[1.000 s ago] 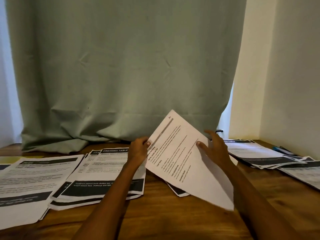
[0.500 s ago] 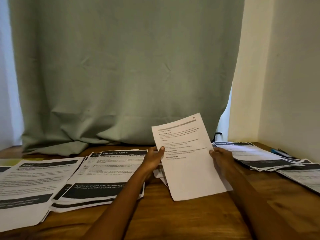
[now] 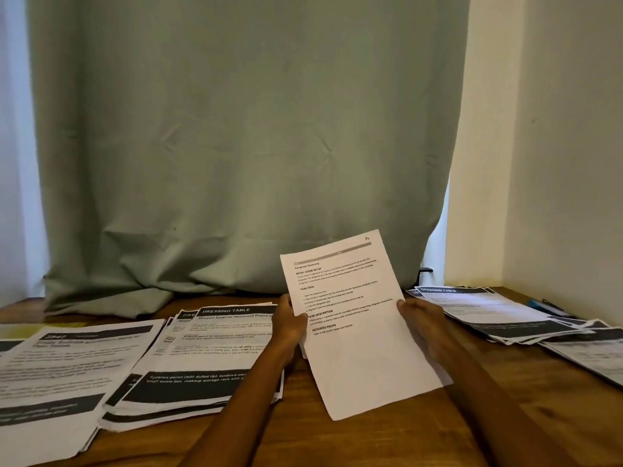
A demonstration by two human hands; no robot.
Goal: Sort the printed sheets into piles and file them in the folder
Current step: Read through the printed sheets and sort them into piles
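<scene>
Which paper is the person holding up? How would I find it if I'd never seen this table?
Start at the big green curtain behind the wooden table. In front of its lower right part, the left hand and right hand hold one sheet up. Unlike the piles beside it, it has no thick black bands, only small text.

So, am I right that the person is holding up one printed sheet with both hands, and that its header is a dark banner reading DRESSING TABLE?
Not quite. The held sheet, gripped by the left hand and right hand, has a pale grey header strip and plain headings such as TASK GOAL. The head view shows the dark DRESSING TABLE banner on the pile lying on the table to the left instead.
</scene>
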